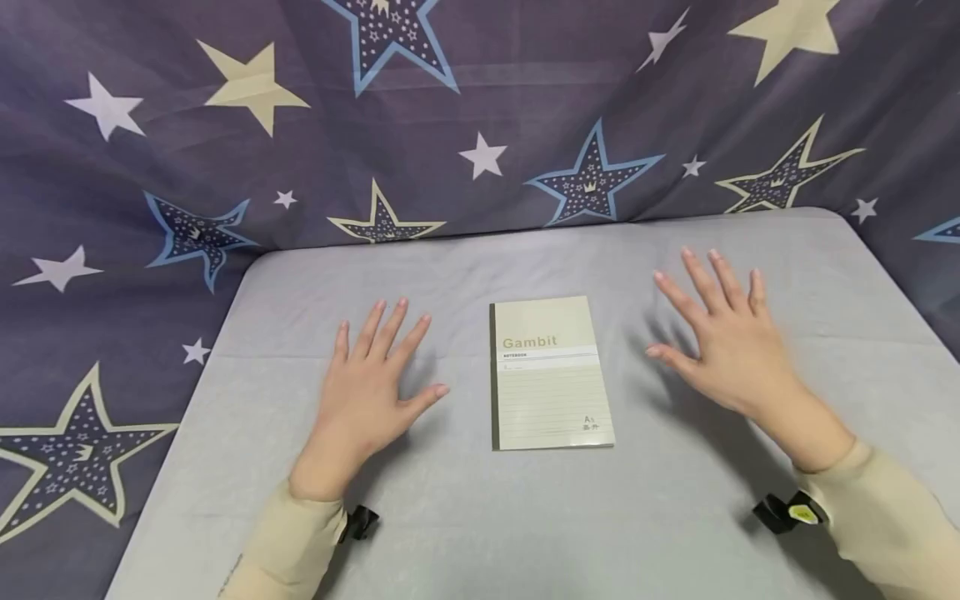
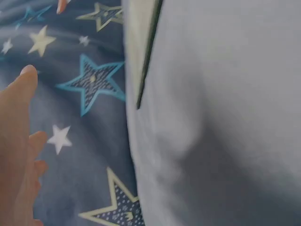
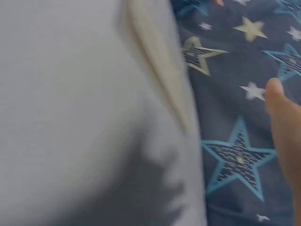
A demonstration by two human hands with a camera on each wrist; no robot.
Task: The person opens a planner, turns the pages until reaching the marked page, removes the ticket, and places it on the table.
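A cream notebook (image 1: 551,392) with a dark spine and "Gambit" on its cover lies closed on the grey-covered table. To its left, my left hand (image 1: 367,392) is held above the cloth, palm down, fingers spread and holding nothing. My right hand (image 1: 727,342) hovers on the other side, its fingers likewise spread and apart from the notebook. In the left wrist view the notebook's spine edge (image 2: 149,56) shows, with part of the left hand (image 2: 16,141) at the side. The right wrist view has a blurred notebook edge (image 3: 162,61) and the right thumb (image 3: 277,99).
A grey cloth (image 1: 450,525) covers the table, which has rounded far corners. Behind and beside it hangs a dark curtain (image 1: 420,125) printed with stars. Each wrist wears a black strap or camera mount, seen at the left wrist (image 1: 360,523) and right wrist (image 1: 783,512).
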